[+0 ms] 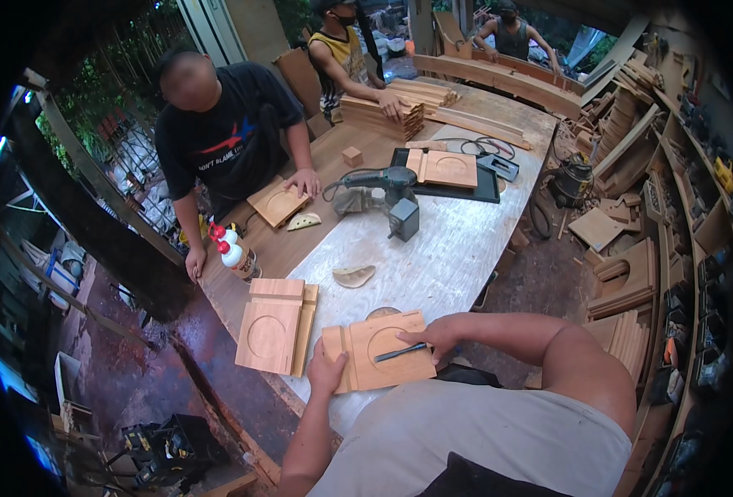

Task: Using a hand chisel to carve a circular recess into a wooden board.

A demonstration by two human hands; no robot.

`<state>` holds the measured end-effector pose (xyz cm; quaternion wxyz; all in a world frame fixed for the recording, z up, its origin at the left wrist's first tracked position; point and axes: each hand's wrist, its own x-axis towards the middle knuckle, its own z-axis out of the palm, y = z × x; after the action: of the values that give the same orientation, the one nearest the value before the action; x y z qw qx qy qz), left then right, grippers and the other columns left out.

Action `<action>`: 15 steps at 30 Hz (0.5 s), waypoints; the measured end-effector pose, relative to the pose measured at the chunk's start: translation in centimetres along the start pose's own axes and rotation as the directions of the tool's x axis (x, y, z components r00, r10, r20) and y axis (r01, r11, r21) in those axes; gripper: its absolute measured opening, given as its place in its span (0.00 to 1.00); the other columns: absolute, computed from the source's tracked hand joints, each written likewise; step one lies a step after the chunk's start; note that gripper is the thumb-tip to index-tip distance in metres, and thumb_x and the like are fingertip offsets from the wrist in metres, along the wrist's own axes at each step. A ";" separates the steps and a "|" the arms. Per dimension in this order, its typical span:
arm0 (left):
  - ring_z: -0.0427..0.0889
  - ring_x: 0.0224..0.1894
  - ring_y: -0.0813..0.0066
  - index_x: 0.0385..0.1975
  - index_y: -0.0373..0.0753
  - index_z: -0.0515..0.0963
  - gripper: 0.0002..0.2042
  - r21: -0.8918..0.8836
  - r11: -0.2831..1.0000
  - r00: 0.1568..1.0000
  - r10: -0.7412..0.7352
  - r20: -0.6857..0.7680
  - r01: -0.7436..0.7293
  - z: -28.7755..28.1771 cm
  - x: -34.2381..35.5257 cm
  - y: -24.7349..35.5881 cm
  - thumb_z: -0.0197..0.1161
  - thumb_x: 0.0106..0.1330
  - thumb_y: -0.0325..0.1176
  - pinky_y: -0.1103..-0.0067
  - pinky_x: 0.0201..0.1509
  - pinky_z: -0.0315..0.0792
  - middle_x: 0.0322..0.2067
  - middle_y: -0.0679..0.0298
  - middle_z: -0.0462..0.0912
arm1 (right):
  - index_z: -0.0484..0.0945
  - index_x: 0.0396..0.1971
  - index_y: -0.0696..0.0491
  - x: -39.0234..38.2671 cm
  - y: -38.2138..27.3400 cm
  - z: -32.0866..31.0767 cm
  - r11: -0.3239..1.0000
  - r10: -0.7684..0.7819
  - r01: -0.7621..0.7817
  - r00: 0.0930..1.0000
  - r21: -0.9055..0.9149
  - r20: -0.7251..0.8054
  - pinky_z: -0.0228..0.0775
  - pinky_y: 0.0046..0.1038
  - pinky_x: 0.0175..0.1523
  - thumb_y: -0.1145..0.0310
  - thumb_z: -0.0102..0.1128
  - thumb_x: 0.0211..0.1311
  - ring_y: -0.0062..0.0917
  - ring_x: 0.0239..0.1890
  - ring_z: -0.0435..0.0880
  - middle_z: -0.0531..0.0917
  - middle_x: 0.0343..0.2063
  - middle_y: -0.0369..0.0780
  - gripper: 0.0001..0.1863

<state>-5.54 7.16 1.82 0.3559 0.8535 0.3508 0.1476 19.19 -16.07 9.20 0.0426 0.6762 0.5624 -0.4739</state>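
A grooved wooden board [366, 350] lies between the person's 2 hands, close in front of the torso at the near edge of the table [457, 240]. Its long axis runs left to right, rising slightly toward the right. On its face, across the lower right part of the circular recess [376, 338], lies a slim dark hand tool [399, 353], perhaps a chisel. The tool points roughly along the board's length; its right end is just beside the right hand [437, 335], while the left hand [326, 372] is farther off.

The left hand is closed around the board's left edge, thumb over the face, beside the straight groove. The right hand is partly curled at the right edge and has hold of the board there, with 1 digit reaching onto the face near the recess. Its other fingers are hidden, so I cannot tell whether they also grip the tool.

To the left, a similar recessed board [268, 331] rests on another. Beyond the hands are a curved wooden offcut [354, 275] and a power sander [391, 186].
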 end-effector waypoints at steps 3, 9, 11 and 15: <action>0.83 0.52 0.48 0.67 0.46 0.66 0.36 -0.004 1.000 1.000 0.007 -0.005 -0.007 -0.1 -0.1 0.2 0.71 0.58 0.47 0.61 0.57 0.75 0.50 0.49 0.85 | 0.32 0.78 0.28 0.1 0.1 0.1 1.000 -0.003 0.003 1.000 -0.002 0.003 0.67 0.40 0.65 0.67 0.73 0.57 0.48 0.61 0.78 0.76 0.61 0.55 0.62; 0.83 0.54 0.48 0.68 0.46 0.66 0.36 -0.024 1.000 1.000 -0.010 0.007 0.010 0.2 0.2 -0.6 0.71 0.58 0.47 0.60 0.58 0.74 0.51 0.49 0.84 | 0.32 0.79 0.29 -0.3 -0.4 -0.2 1.000 0.004 -0.004 1.000 0.001 0.005 0.67 0.40 0.65 0.67 0.73 0.57 0.48 0.60 0.78 0.77 0.60 0.55 0.62; 0.83 0.54 0.48 0.68 0.46 0.65 0.37 -0.032 0.999 1.000 -0.012 0.018 0.012 0.3 0.2 -0.5 0.71 0.58 0.47 0.60 0.58 0.74 0.51 0.49 0.84 | 0.32 0.79 0.29 -0.2 -0.2 -0.2 1.000 0.007 -0.007 1.000 0.004 0.009 0.67 0.40 0.65 0.67 0.74 0.57 0.48 0.60 0.78 0.77 0.60 0.55 0.62; 0.83 0.53 0.47 0.68 0.45 0.65 0.37 0.016 1.000 1.000 -0.018 0.014 0.017 0.3 0.3 -0.7 0.71 0.58 0.47 0.60 0.58 0.74 0.51 0.48 0.84 | 0.32 0.79 0.28 0.1 -0.1 -0.1 1.000 0.015 -0.015 1.000 0.013 0.020 0.67 0.40 0.64 0.67 0.74 0.57 0.48 0.60 0.79 0.77 0.60 0.55 0.63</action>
<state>-5.54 7.58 1.09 0.3530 0.8542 0.3569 0.1356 19.18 -15.89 9.28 0.0474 0.6759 0.5535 -0.4842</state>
